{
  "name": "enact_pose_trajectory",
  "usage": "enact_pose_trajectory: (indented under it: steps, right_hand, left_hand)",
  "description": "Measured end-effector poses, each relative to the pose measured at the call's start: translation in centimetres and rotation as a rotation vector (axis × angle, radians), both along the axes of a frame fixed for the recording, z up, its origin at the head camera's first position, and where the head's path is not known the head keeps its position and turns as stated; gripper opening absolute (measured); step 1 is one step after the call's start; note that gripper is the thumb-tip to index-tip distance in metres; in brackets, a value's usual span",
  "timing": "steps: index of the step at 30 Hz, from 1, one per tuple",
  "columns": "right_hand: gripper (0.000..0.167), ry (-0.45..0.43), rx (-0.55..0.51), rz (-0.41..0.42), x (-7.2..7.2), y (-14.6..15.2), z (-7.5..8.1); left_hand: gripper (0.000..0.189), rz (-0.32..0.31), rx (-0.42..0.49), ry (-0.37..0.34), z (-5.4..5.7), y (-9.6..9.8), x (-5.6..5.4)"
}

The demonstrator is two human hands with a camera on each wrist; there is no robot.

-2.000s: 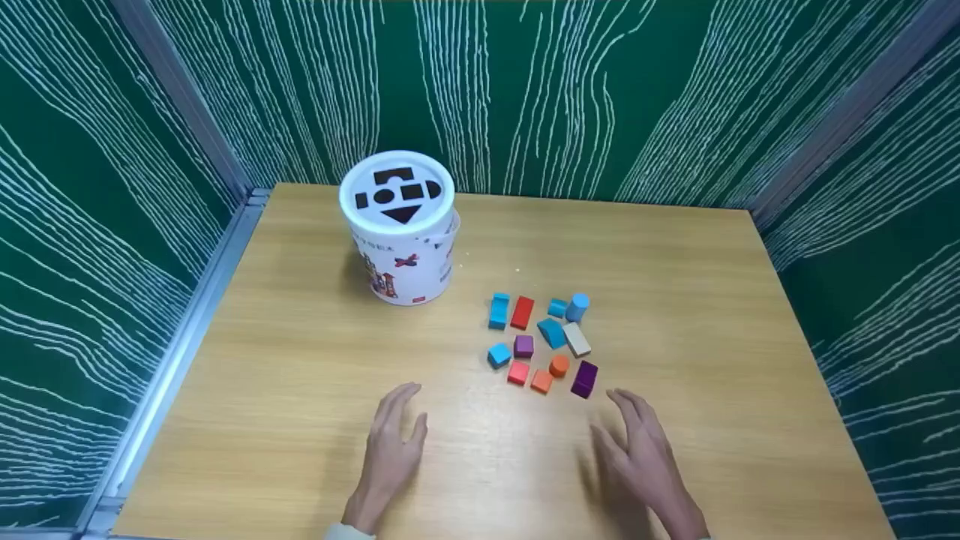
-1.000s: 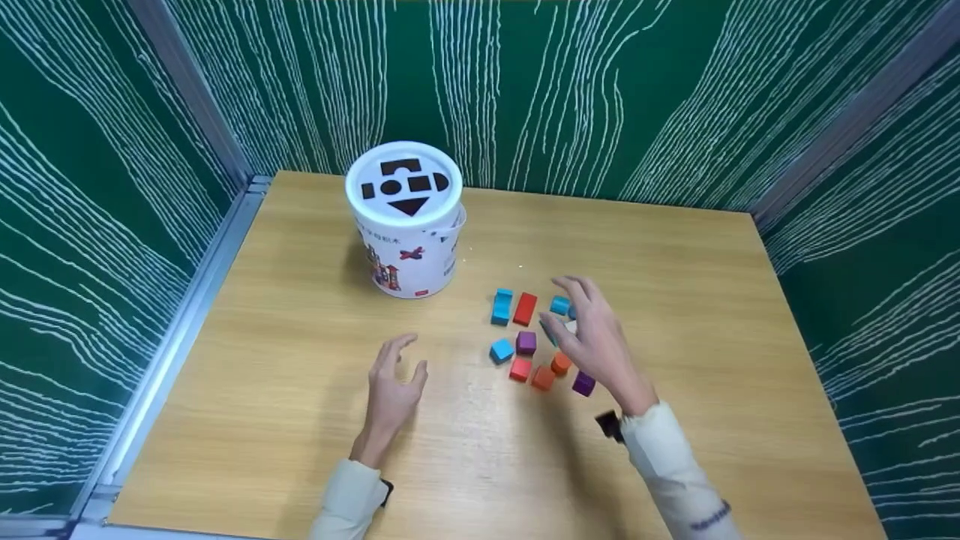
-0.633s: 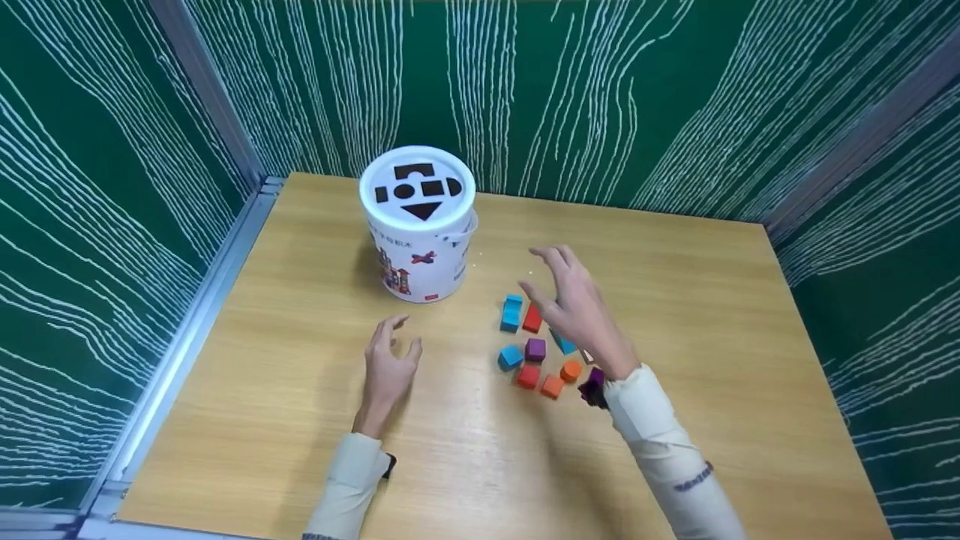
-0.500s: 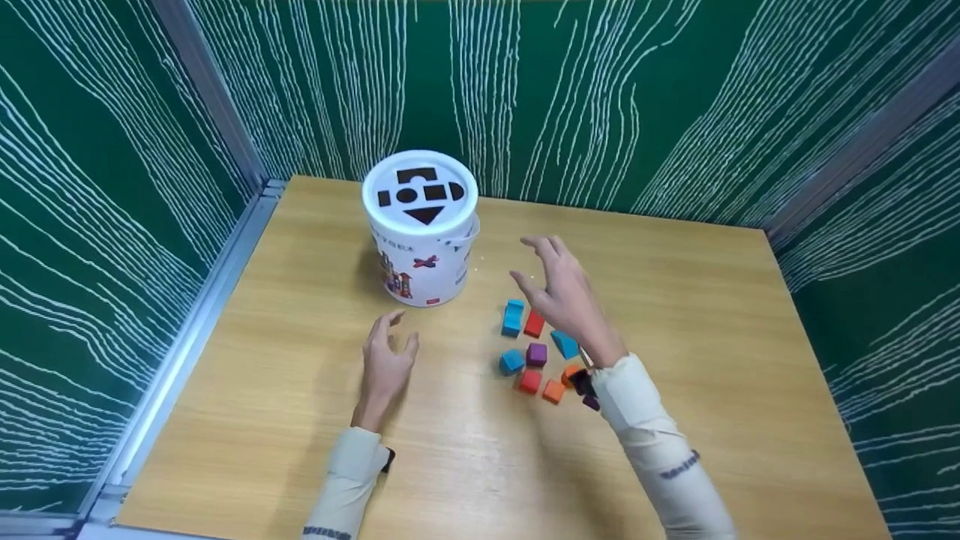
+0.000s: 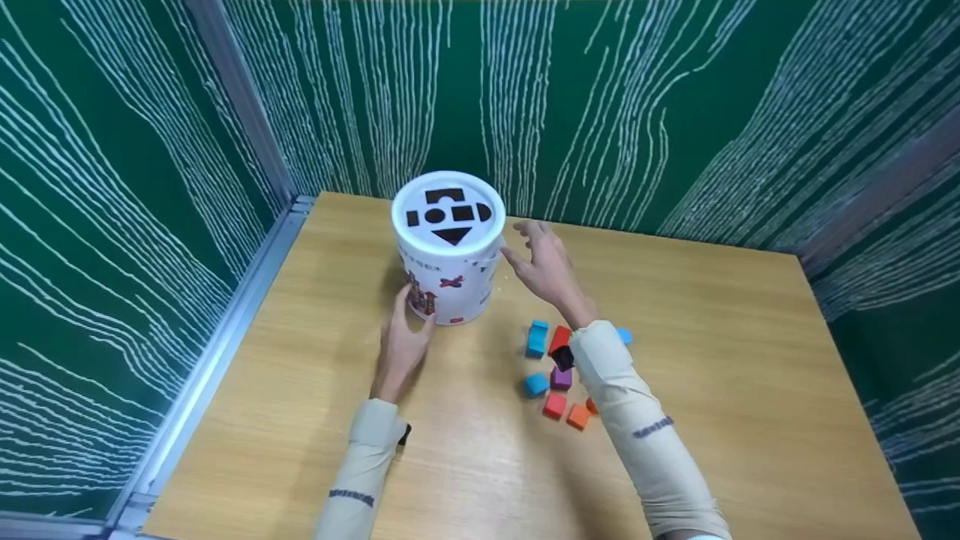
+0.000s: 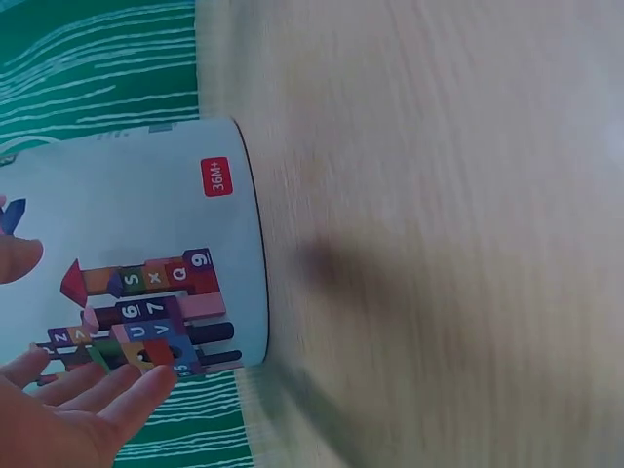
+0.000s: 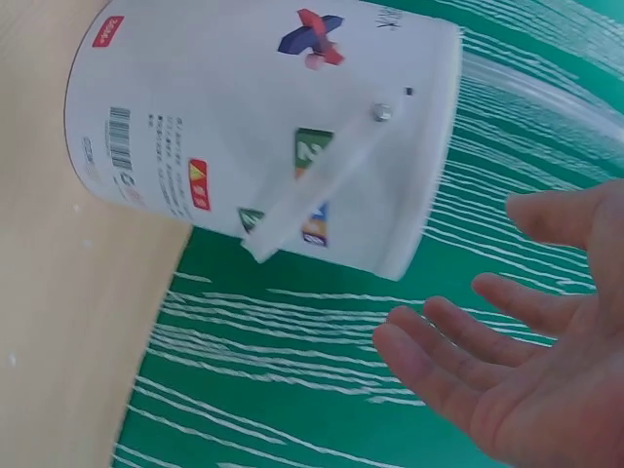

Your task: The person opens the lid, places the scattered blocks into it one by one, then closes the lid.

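Observation:
A white bucket (image 5: 450, 289) with printed block pictures stands upright at the back of the table. Its white lid (image 5: 414, 238) has several dark shaped cut-outs. My left hand (image 5: 405, 341) is at the bucket's lower left front, thumb and fingers spread about its side; in the left wrist view the fingers overlap the printed wall. My right hand (image 5: 546, 266) is held at the bucket's right, near the lid rim, with relaxed fingers and nothing in them. In the right wrist view a gap shows between those fingers and the bucket (image 7: 263, 117), whose white handle (image 7: 317, 185) hangs at its side.
On the wooden table (image 5: 465, 465) several small blocks lie right of the middle, among them a blue block (image 5: 536, 339), a purple cube (image 5: 561, 378), a red cube (image 5: 555, 406) and an orange block (image 5: 578, 416). My right forearm covers others. Green walls (image 5: 600, 112) with white lines enclose the table.
Both hands have moved forward to the bucket, the right one passing over the blocks and leftward. The head view has shifted, so bucket and blocks appear further right and lower.

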State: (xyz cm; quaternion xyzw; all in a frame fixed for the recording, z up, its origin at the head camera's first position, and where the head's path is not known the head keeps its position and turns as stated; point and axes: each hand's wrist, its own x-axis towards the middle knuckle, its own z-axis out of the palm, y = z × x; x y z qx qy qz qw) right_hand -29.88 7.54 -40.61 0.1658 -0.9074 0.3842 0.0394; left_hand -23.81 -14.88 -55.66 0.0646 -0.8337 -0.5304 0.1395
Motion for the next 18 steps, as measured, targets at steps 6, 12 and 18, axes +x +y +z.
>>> enact_pose_trajectory:
  steps: [6,12,18]
  right_hand:
    - [0.048,-0.081,-0.040,-0.042,-2.1,-1.0,-1.6]
    - [0.058,-0.206,-0.051,-0.054,-3.0,-1.4,-3.2]
    - [0.068,-0.297,-0.069,-0.049,-3.7,-1.8,-3.7]
  left_hand:
    - [0.076,-0.016,0.026,-0.018,-0.2,0.3,-1.1]
    - [0.081,-0.002,0.038,-0.046,-0.4,0.3,-1.3]
    - [0.082,-0.007,0.049,-0.050,-0.3,0.0,-2.1]
